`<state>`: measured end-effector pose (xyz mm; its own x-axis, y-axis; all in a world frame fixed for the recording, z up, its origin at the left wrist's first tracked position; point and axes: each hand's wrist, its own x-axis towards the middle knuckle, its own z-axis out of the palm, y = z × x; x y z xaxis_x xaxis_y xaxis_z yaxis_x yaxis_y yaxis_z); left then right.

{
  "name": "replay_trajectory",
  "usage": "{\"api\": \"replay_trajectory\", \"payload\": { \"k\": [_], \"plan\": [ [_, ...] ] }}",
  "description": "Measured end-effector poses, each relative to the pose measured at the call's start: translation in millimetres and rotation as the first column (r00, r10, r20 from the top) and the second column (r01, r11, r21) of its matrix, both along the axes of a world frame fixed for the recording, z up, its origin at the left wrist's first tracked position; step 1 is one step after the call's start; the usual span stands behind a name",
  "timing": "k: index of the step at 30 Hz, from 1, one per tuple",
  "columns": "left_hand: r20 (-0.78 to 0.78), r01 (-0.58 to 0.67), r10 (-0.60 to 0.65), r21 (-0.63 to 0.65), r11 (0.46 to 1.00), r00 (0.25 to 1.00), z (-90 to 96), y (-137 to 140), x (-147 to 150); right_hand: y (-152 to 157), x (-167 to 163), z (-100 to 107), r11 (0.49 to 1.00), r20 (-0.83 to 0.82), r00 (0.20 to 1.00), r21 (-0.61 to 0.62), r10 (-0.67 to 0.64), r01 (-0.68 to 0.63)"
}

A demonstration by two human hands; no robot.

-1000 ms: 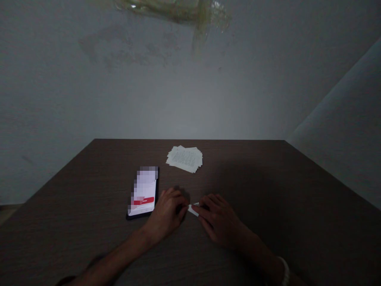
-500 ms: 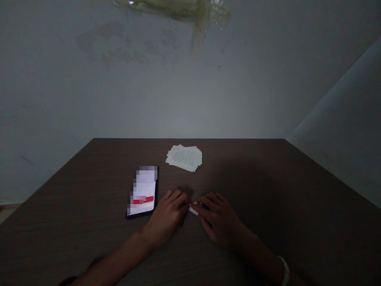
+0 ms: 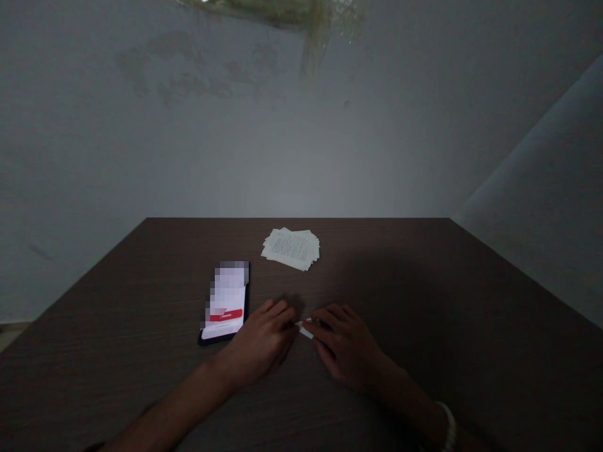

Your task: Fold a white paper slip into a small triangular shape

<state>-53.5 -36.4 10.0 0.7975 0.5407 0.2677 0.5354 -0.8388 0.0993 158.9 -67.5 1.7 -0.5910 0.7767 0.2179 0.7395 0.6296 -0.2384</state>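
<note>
My left hand point(image 3: 264, 342) and my right hand point(image 3: 346, 348) rest on a dark wooden table point(image 3: 424, 301), fingertips meeting over a small white piece of paper point(image 3: 305, 329). Both hands pinch or press that paper; most of it is hidden under the fingers. A white band circles my right wrist. The room is dim.
A phone point(image 3: 225, 301) with a lit screen lies flat just left of my left hand. A loose stack of printed paper slips point(image 3: 291, 247) lies farther back near the table's middle. A grey wall rises behind the far edge.
Both hands stay on the small paper with only slight finger shifts. The view has tilted a little.
</note>
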Motion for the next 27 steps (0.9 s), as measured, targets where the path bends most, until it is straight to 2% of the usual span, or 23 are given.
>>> {"api": "replay_trajectory", "payload": {
  "k": [8,16,27],
  "plan": [
    [0.027,0.013,-0.010,-0.111,0.994,1.000,3.6,0.8,-3.2,0.2,-1.6,3.8,1.000,0.060,0.998,-0.020,0.019,-0.018],
    [0.069,-0.054,0.056,-0.029,0.998,0.996,-4.2,2.2,-5.8,-1.1,-3.6,5.1,1.000,0.108,0.994,0.005,0.006,-0.006],
    [0.075,0.036,-0.029,-0.096,0.995,0.997,-1.0,3.1,-8.2,-3.0,-4.6,6.6,1.000,0.114,0.993,-0.002,-0.010,0.010]
  ]
}}
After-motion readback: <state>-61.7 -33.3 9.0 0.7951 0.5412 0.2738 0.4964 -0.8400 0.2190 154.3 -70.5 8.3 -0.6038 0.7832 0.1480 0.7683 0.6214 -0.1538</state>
